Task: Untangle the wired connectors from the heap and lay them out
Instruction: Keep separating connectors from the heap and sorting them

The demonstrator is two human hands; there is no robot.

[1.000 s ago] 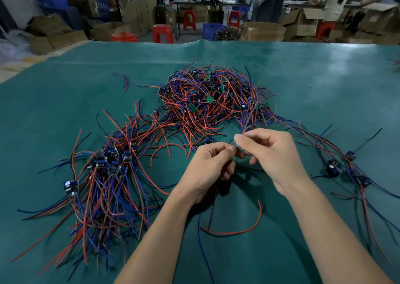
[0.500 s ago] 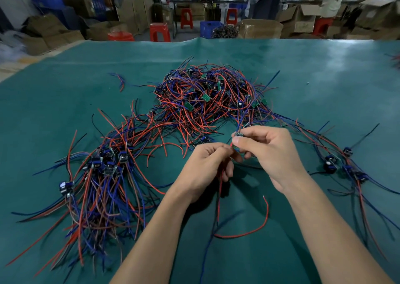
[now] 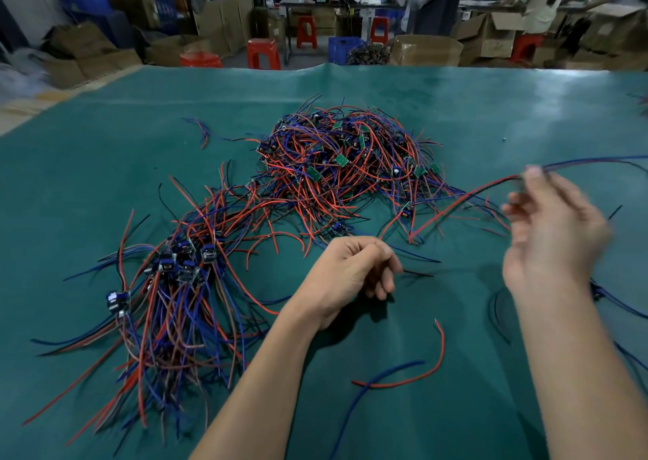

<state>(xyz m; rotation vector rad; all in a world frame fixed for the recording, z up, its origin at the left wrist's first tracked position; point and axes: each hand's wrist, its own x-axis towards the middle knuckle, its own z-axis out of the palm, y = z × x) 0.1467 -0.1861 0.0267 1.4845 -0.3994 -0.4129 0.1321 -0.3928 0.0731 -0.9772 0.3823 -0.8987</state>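
- Green mat (image 3: 491, 116): tangled heap (image 3: 347, 165) at centre.
- Right hand (image 3: 554, 232), blurred, pinches wired connector's leads (image 3: 466, 193).
- Left hand (image 3: 354, 274) curled; contents unclear.

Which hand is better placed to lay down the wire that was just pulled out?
The right hand: it already pinches the wires, lifted off the heap. The left hand is curled near the mat; any grip is unclear.

The heap (image 3: 347, 165) sits at centre frame, a tangled mound of red, blue and black wires with small green boards. A laid-out bundle (image 3: 168, 305) fans toward lower left, its blue connectors (image 3: 182, 261) clustered together. One wired piece (image 3: 466, 196), blurred, stretches from the heap toward the right edge.
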